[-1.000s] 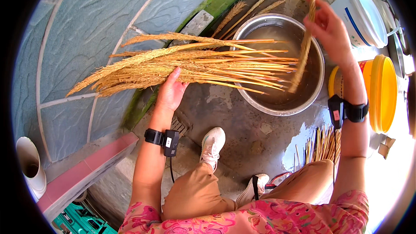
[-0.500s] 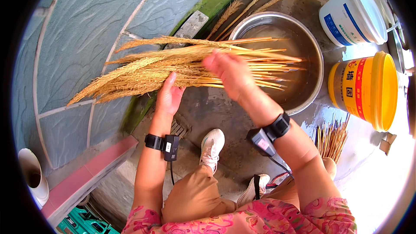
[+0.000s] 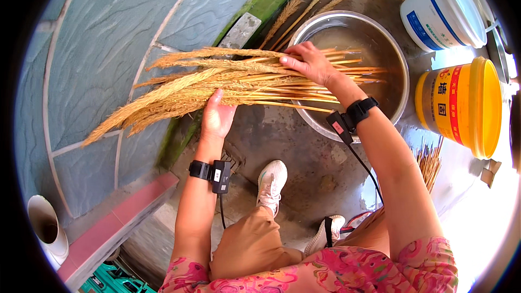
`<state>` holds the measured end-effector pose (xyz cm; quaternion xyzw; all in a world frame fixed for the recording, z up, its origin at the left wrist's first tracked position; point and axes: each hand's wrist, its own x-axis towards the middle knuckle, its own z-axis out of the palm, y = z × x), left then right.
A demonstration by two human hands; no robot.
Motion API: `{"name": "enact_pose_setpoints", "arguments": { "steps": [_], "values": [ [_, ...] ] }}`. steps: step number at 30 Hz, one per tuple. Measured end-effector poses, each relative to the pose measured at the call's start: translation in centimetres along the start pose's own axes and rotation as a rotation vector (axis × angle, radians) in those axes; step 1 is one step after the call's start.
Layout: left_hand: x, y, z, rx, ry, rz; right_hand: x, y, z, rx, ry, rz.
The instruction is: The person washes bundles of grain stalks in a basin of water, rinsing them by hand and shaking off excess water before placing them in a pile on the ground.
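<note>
A bundle of dried straw-coloured plumed grass stalks (image 3: 179, 84) lies across in front of me, its feathery heads to the left against the slate wall. My left hand (image 3: 218, 116) holds it from the near side, thumb up along it and the other fingers hidden beneath. Farther right, my right hand (image 3: 309, 62) grips the stalks from above, with thumb and fingers closed over the upper part. The bare stalk ends reach over a round metal basin (image 3: 404, 76) of cloudy water; whether their tips dip in is hard to tell.
Several loose plumed stalks (image 3: 287, 19) lie behind the basin. On the right stand a white bucket (image 3: 434, 16) and a yellow bucket (image 3: 461, 108); cut stalks (image 3: 430, 165) stand nearby. At left are the slate wall (image 3: 103, 59), a pink-tiled ledge (image 3: 119, 211) and a white pipe (image 3: 46, 228).
My right hand, blurred before, has moved up and to the right and now rests closed on the stalks. One stalk sticks out lower on the near side. My left hand stays under the bundle.
</note>
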<state>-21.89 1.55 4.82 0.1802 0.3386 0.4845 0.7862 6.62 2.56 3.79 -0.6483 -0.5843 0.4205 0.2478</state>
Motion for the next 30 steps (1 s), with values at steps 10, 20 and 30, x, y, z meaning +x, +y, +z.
{"name": "enact_pose_setpoints", "arguments": {
  "steps": [10, 20, 30],
  "values": [
    [-2.7, 2.0, 7.8, 0.16, 0.0, 0.138, -5.4, -1.2, -1.0, -0.326, -0.006, -0.444],
    [1.7, 11.1, 26.5, 0.555, -0.267, 0.204, -5.0, -10.3, -6.4, 0.155, 0.338, -0.382],
    [10.2, 0.5, 25.6, 0.745, -0.423, -0.047, -3.8, -0.8, -9.5, 0.882, 0.243, -0.339]
  ]
}}
